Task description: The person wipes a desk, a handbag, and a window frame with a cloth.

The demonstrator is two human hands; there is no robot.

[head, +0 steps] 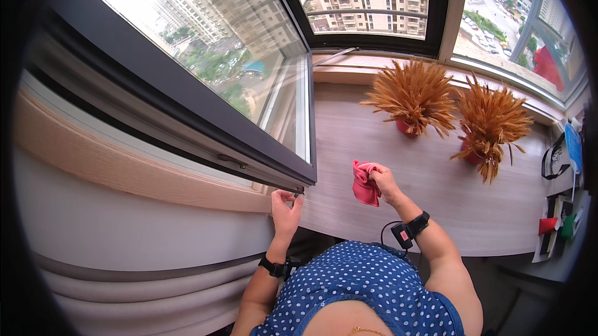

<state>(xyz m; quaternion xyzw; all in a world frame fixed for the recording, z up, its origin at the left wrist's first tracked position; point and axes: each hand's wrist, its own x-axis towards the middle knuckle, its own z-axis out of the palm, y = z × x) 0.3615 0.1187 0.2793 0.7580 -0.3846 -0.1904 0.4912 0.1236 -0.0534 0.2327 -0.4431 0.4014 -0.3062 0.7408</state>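
Observation:
My right hand (pixel 384 183) is closed on a crumpled red cloth (pixel 365 184), held over the wood-grain desk top (pixel 336 210). At the lower corner of the dark-framed casement window sash (pixel 196 93), which stands swung inward, is my left hand (pixel 286 207). Its thumb and fingertips are curled at a small dark part (pixel 299 191) on the sash's bottom edge; whether they grip it or only touch it I cannot tell.
Two red pots of dried wheat-like stalks (pixel 413 97) (pixel 490 125) stand by the window sill. At the right edge are a bag (pixel 558 172), a blue face mask (pixel 573 146) and books. A metal stay arm (pixel 335 56) spans the open window.

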